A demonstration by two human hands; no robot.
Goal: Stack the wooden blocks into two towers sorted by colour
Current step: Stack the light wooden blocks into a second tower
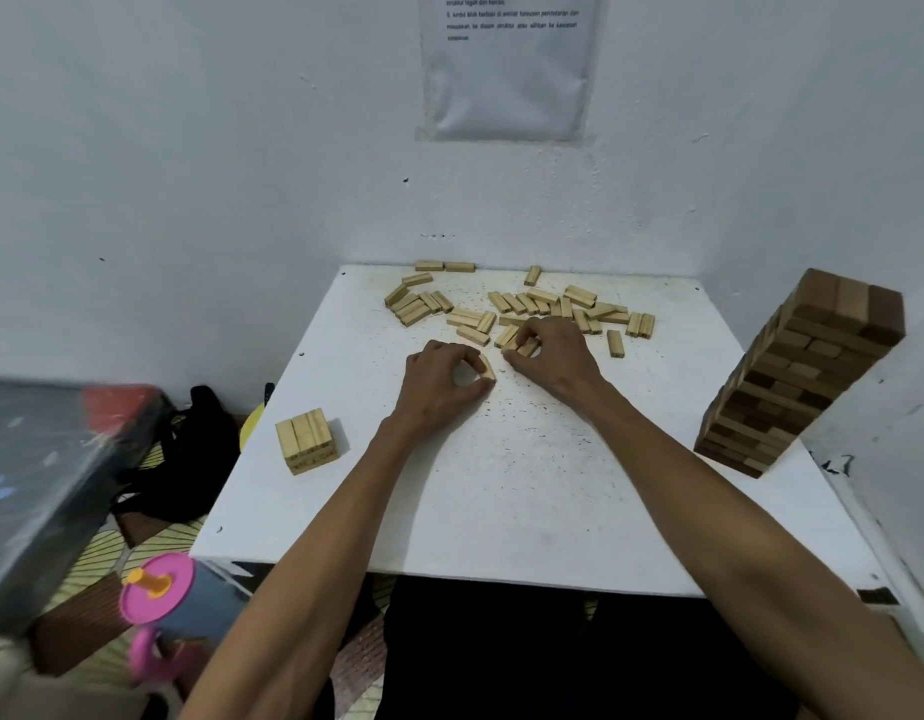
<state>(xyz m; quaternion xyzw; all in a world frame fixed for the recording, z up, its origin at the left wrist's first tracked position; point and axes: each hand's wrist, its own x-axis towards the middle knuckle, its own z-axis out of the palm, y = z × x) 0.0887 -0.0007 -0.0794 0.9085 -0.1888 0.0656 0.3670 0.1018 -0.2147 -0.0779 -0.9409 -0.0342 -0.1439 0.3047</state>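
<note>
Now, left hand (439, 387) pinching pale block (487, 367), right hand (551, 356) apparently gripping second block (527, 348)

Both forearms reach forward, left hand (442, 381) pinching a pale block (488, 368), right hand (551, 356) curled round loose blocks (526, 348).

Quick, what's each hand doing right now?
Left hand: pinches one light block.
Right hand: curled round pale blocks by the pile.

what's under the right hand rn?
Light wooden blocks, gripped by the right hand. The hand covers part of them, so how many it holds cannot be told.
</note>
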